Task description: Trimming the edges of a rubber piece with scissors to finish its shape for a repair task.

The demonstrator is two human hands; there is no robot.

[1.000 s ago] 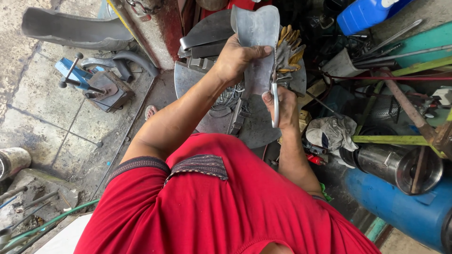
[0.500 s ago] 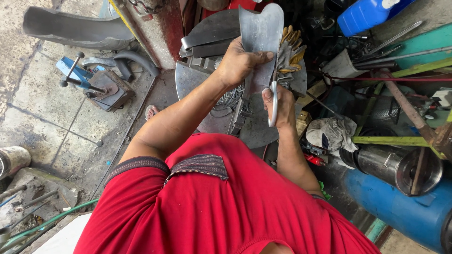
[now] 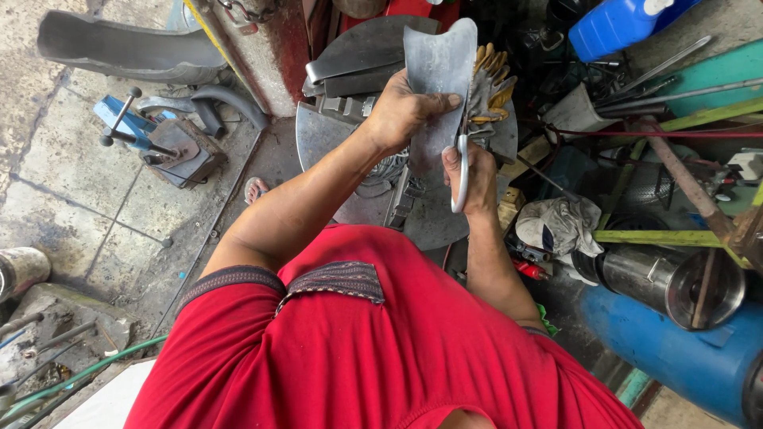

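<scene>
Left hand grips the curved sheet-metal piece upright above the round metal stand. Right hand, closed on tin snips, has shifted slightly up along the sheet's right edge; cut continuing.

The person wears a bright red short-sleeved shirt, loose in the body, creased across the back and shoulders. Each sleeve ends above the elbow in a dark patterned band, grey-brown with a fine woven figure. Both forearms are bare, as are the left hand and the right hand; no glove, watch or ring can be made out.
</scene>
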